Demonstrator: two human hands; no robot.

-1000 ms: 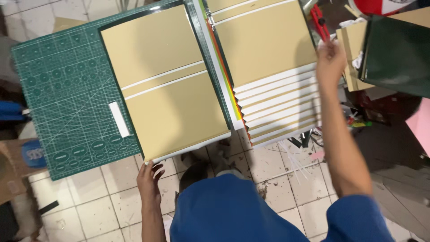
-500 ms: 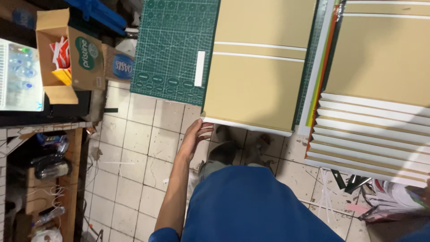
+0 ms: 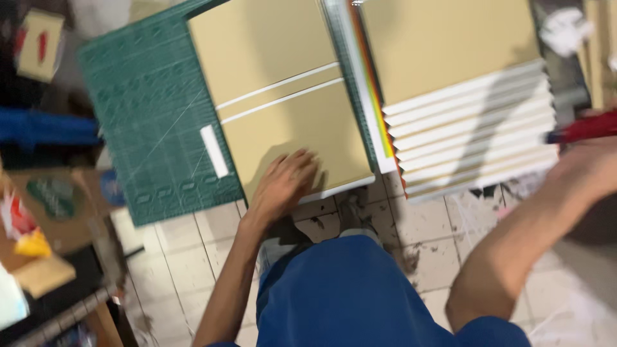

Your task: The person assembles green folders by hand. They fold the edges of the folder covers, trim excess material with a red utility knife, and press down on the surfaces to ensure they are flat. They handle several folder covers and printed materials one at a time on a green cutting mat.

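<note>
My left hand point(image 3: 285, 182) lies flat, fingers spread, on the near corner of a tan board cover point(image 3: 283, 109) crossed by two thin white strips. That cover rests on a green cutting mat point(image 3: 151, 122) on the tiled floor. My right hand point(image 3: 588, 168) is blurred at the right edge and holds a red-handled tool point(image 3: 588, 127), close to a fanned stack of tan and white boards point(image 3: 475, 128). A small white strip point(image 3: 214, 151) lies on the mat left of the cover.
Coloured paper sheets point(image 3: 373, 96) poke out between the cover and the stack. A cardboard box point(image 3: 38, 225) with small items sits at the left, beside a blue object point(image 3: 45, 128). Crumpled white paper point(image 3: 565, 29) lies at the top right. My blue-clad knees point(image 3: 347, 295) fill the lower middle.
My left hand moved from the floor at the cover's edge up onto the cover. My right hand came back into view from the right with the red tool. The view swung right.
</note>
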